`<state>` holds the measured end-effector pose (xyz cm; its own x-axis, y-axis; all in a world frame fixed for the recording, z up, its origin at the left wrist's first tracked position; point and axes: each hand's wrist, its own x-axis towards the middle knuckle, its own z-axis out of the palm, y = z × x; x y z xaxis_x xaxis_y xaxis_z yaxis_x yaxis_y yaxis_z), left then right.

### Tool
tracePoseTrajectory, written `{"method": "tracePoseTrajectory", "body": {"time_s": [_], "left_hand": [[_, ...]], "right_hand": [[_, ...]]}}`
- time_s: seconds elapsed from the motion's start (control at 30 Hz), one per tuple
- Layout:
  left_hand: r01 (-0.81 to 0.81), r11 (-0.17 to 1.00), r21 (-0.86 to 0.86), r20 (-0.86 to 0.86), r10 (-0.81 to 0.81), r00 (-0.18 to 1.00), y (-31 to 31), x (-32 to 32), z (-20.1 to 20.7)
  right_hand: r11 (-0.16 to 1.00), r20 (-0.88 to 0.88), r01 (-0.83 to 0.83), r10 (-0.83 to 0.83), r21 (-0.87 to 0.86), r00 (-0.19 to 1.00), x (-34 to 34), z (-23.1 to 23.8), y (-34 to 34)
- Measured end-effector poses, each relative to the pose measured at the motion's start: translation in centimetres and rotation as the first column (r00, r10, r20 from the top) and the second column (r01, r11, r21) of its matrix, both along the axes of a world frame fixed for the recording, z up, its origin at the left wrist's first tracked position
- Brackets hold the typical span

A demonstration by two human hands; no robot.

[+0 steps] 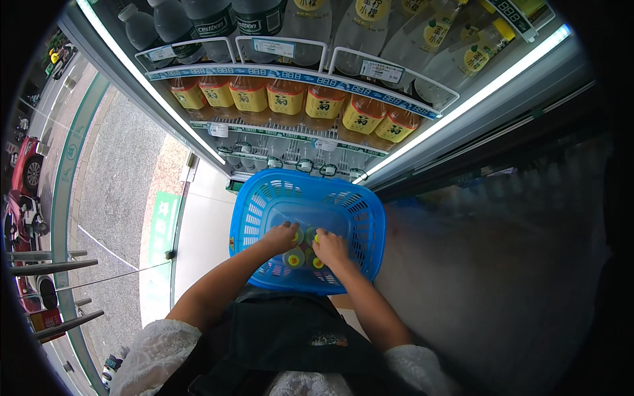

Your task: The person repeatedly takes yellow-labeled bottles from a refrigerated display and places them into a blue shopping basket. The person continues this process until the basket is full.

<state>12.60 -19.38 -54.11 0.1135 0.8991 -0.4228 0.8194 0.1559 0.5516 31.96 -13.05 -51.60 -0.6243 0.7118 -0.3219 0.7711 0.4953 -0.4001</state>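
A blue plastic basket (264, 280) with slotted sides is in front of my body. Several clear bottles with yellow caps (294, 259) stand close together inside it, seen from above. My left hand (281, 239) reaches in from the left, its fingers curled at the top of one bottle. From the other side my right hand (331, 249) comes down, fingers closed round the yellow cap of a neighbouring bottle. Both hands are low in the basket, and the bottles' lower parts are hidden.
Beyond the basket stands a lit drinks cooler. Its shelves hold amber bottles with yellow labels (285, 99), clear bottles with yellow labels (356, 33) and water bottles (210, 26). A dark glass door (489, 244) is at the right. Glass on the left shows a street.
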Motion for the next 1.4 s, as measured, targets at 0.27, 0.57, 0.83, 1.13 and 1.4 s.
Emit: {"method": "tracePoseTrajectory", "body": {"time_s": [0.27,0.57,0.83,1.13,1.4], "left_hand": [[0.116,0.993,0.002,-0.005,-0.116,0.993,0.2,0.5,0.6],[0.039,0.998,-0.054,0.024,-0.038,0.999,-0.2,0.4,0.9],[0.06,0.963,0.263,0.088,-0.086,0.992,3.7,-2.7,8.5],[0.047,0.416,0.908,-0.005,-0.101,0.995,13.2,-4.9,43.4],[0.067,0.219,0.974,-0.088,0.087,0.992,19.5,-5.6,58.3]], "right_hand": [[0.996,0.003,0.084,-0.084,-0.036,0.996,0.5,-0.2,-1.5],[0.989,0.088,0.117,-0.109,-0.091,0.99,0.5,1.4,-0.8],[0.944,-0.408,0.271,-0.176,0.188,0.896,1.4,6.4,3.0],[0.747,-0.816,0.375,0.383,0.549,0.432,-3.3,43.1,13.9],[0.628,-0.761,0.492,0.268,0.603,0.591,-10.2,63.8,21.6]]}}
